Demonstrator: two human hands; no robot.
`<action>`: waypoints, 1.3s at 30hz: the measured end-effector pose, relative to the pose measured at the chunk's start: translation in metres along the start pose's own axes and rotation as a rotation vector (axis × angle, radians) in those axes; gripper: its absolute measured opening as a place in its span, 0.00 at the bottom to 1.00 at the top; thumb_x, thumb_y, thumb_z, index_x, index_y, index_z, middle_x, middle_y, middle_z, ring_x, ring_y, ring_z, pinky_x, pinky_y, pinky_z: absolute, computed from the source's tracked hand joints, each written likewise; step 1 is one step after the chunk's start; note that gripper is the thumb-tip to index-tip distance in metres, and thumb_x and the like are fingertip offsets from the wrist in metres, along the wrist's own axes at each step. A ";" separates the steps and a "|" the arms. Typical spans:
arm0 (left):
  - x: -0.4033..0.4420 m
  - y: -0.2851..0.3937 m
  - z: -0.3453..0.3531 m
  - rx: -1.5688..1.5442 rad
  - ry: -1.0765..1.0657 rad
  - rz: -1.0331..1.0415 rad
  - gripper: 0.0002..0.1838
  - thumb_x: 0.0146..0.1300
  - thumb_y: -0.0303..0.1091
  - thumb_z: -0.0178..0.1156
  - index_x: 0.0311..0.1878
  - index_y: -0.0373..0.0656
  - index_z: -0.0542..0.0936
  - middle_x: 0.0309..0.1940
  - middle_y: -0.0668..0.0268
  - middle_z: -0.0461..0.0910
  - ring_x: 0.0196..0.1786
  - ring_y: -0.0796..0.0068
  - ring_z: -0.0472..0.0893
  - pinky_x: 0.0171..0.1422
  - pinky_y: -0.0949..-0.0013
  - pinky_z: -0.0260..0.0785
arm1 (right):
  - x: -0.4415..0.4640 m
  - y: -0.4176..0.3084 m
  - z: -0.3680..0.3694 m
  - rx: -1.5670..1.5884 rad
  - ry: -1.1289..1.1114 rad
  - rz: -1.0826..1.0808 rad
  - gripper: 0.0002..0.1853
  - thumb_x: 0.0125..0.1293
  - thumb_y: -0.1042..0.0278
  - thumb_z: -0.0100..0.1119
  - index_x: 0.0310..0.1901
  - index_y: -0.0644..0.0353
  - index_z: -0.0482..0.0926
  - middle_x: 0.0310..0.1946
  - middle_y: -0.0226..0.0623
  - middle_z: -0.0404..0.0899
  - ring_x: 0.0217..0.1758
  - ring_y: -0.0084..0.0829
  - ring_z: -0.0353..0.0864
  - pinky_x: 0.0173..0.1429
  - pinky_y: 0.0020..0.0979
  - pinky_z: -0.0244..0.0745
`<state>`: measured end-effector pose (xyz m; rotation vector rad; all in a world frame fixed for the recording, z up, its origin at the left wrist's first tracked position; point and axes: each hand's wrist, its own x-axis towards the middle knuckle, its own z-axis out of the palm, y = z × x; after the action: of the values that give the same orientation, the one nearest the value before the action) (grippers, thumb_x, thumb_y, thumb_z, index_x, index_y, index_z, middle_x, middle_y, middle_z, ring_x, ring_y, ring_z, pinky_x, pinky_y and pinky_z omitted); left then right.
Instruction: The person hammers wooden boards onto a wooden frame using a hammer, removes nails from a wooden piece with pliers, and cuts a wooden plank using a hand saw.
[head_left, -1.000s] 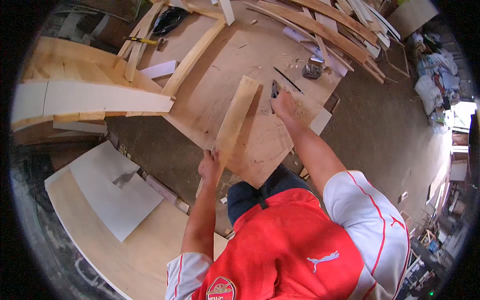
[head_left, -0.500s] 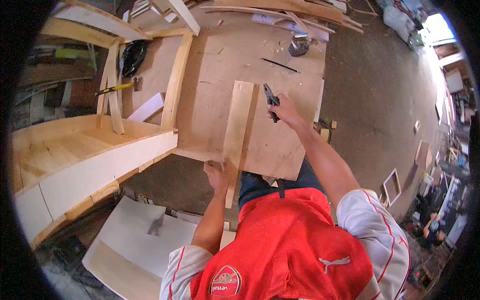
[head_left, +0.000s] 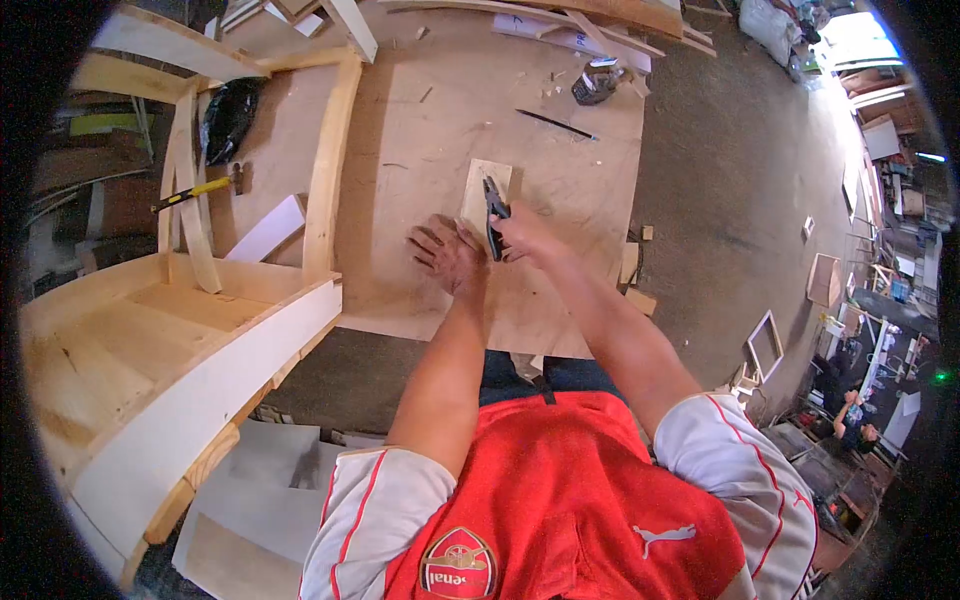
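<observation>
My right hand (head_left: 524,235) is closed around pliers (head_left: 494,212) with dark handles, their jaws pointing away from me over a pale wooden board (head_left: 489,174). Beside the board's left edge, my left hand (head_left: 447,254) has its fingers spread and grips nothing visible. Its wrist side lies over or against the board; I cannot tell whether it presses on it. Only the board's far part shows, and my hands and left forearm cover the nearer part. The board is on a brown plywood worktop (head_left: 400,210).
A wooden frame (head_left: 330,170) stands at left, with a yellow-handled hammer (head_left: 205,190) and a black plastic bag (head_left: 228,120) by it. A black pencil-like stick (head_left: 556,124) and a dark jar (head_left: 597,82) sit farther back. Another person (head_left: 853,420) is far right.
My left hand has moved up from the board's near end and opened. The pliers have come left over the board. Less of the board's near end is visible.
</observation>
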<state>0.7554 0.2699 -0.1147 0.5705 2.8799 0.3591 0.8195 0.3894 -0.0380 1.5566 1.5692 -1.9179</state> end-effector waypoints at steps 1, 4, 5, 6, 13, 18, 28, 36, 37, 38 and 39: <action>0.000 0.001 -0.006 -0.001 -0.024 -0.009 0.32 0.79 0.56 0.45 0.78 0.48 0.62 0.80 0.42 0.52 0.84 0.34 0.47 0.82 0.33 0.45 | -0.011 -0.012 0.001 0.018 0.018 0.029 0.16 0.78 0.59 0.57 0.56 0.64 0.72 0.43 0.46 0.82 0.47 0.43 0.87 0.40 0.49 0.86; 0.004 0.006 -0.020 0.003 -0.102 -0.063 0.33 0.78 0.58 0.45 0.78 0.51 0.61 0.81 0.44 0.50 0.84 0.35 0.44 0.83 0.34 0.44 | -0.007 -0.020 0.004 -0.126 0.052 0.025 0.19 0.77 0.59 0.57 0.58 0.66 0.71 0.43 0.49 0.83 0.46 0.45 0.88 0.38 0.50 0.88; 0.005 0.008 -0.022 0.003 -0.129 -0.078 0.33 0.78 0.59 0.45 0.79 0.52 0.61 0.81 0.44 0.50 0.84 0.35 0.44 0.83 0.34 0.44 | -0.008 -0.024 0.004 -0.154 0.072 0.038 0.19 0.77 0.59 0.57 0.58 0.66 0.71 0.43 0.50 0.83 0.45 0.45 0.88 0.36 0.49 0.88; 0.005 0.008 -0.023 0.002 -0.140 -0.083 0.34 0.77 0.59 0.45 0.79 0.52 0.61 0.81 0.44 0.50 0.85 0.35 0.43 0.83 0.34 0.43 | -0.012 -0.030 0.005 -0.180 0.091 0.052 0.20 0.77 0.59 0.58 0.58 0.66 0.71 0.43 0.50 0.83 0.45 0.45 0.88 0.35 0.49 0.88; 0.007 0.001 -0.006 0.048 -0.118 -0.073 0.34 0.77 0.60 0.45 0.79 0.53 0.61 0.81 0.44 0.49 0.85 0.35 0.42 0.83 0.33 0.43 | 0.011 -0.021 0.017 -0.135 0.217 0.020 0.17 0.75 0.59 0.59 0.51 0.68 0.75 0.35 0.48 0.83 0.32 0.44 0.86 0.26 0.47 0.83; 0.007 0.003 -0.014 0.015 -0.167 -0.083 0.35 0.76 0.61 0.44 0.80 0.53 0.61 0.82 0.43 0.47 0.85 0.35 0.41 0.82 0.32 0.41 | 0.050 0.008 0.026 -0.057 0.257 -0.005 0.14 0.73 0.62 0.62 0.44 0.67 0.77 0.27 0.41 0.78 0.25 0.39 0.81 0.19 0.45 0.68; 0.006 -0.005 0.002 0.062 -0.190 -0.058 0.39 0.76 0.66 0.42 0.81 0.53 0.60 0.83 0.44 0.45 0.85 0.36 0.39 0.83 0.31 0.37 | 0.023 -0.021 0.018 0.374 0.048 0.248 0.10 0.73 0.65 0.60 0.45 0.61 0.73 0.29 0.38 0.78 0.22 0.33 0.77 0.22 0.40 0.74; 0.015 0.008 0.024 0.026 -0.057 -0.212 0.41 0.76 0.69 0.39 0.78 0.48 0.63 0.83 0.45 0.48 0.85 0.37 0.42 0.82 0.30 0.40 | 0.041 -0.020 0.002 0.128 0.041 0.172 0.08 0.75 0.66 0.57 0.46 0.62 0.72 0.27 0.38 0.75 0.21 0.30 0.74 0.20 0.36 0.66; 0.022 0.021 0.028 0.046 -0.048 -0.295 0.41 0.76 0.69 0.39 0.78 0.48 0.63 0.82 0.45 0.49 0.85 0.37 0.43 0.82 0.30 0.41 | 0.041 -0.017 0.001 0.099 0.032 0.183 0.08 0.76 0.66 0.57 0.46 0.61 0.72 0.27 0.38 0.75 0.21 0.31 0.74 0.20 0.36 0.66; 0.026 0.031 0.030 0.062 -0.037 -0.381 0.41 0.75 0.70 0.39 0.78 0.47 0.63 0.82 0.45 0.50 0.85 0.37 0.44 0.82 0.30 0.41 | 0.042 -0.014 0.001 0.098 0.021 0.192 0.08 0.76 0.66 0.57 0.46 0.61 0.73 0.27 0.38 0.75 0.21 0.31 0.74 0.20 0.36 0.66; 0.029 0.036 0.028 0.085 -0.044 -0.394 0.41 0.75 0.70 0.39 0.78 0.47 0.63 0.82 0.45 0.50 0.85 0.37 0.45 0.81 0.30 0.42 | 0.042 -0.018 0.001 0.094 0.013 0.195 0.08 0.76 0.66 0.57 0.46 0.61 0.73 0.27 0.38 0.75 0.21 0.31 0.74 0.20 0.36 0.66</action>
<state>0.7476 0.3193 -0.1360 0.0151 2.8831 0.1607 0.7882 0.4138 -0.0617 1.6938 1.2950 -1.9014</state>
